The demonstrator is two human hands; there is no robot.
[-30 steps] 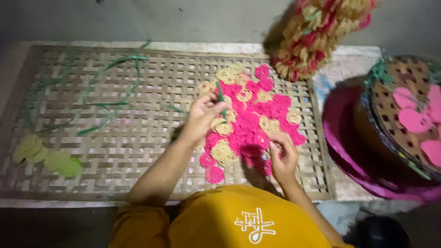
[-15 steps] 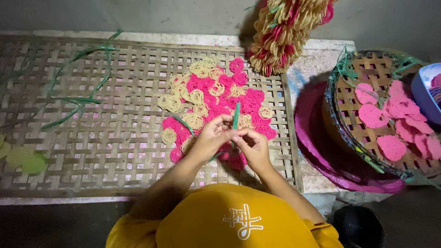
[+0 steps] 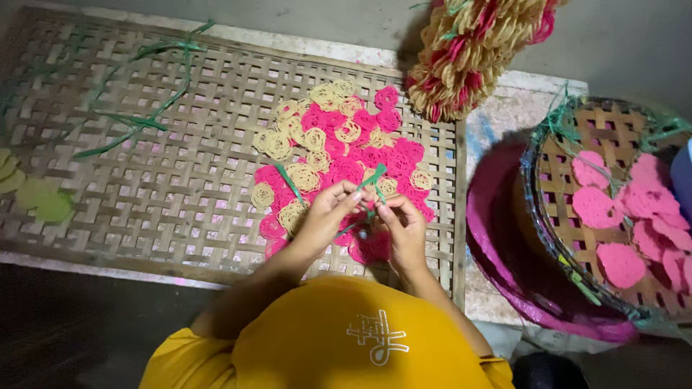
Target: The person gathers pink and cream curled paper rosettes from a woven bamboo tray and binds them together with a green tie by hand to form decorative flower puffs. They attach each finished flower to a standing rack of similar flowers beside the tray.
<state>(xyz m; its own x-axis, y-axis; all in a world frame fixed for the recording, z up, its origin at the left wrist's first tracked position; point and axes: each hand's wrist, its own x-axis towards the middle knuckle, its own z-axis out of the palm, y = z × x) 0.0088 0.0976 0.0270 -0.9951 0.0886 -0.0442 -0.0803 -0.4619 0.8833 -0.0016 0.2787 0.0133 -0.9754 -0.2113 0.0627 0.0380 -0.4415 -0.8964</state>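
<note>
The left hand and right hand meet over the near edge of a heap of pink and cream lacy discs on a woven bamboo mat. Both hands pinch a green strip, fingers closed on it; its end sticks up between them. Loose green strips lie far left. A bunched bundle of discs sits far right, and pink discs rest on a round woven tray at right.
</note>
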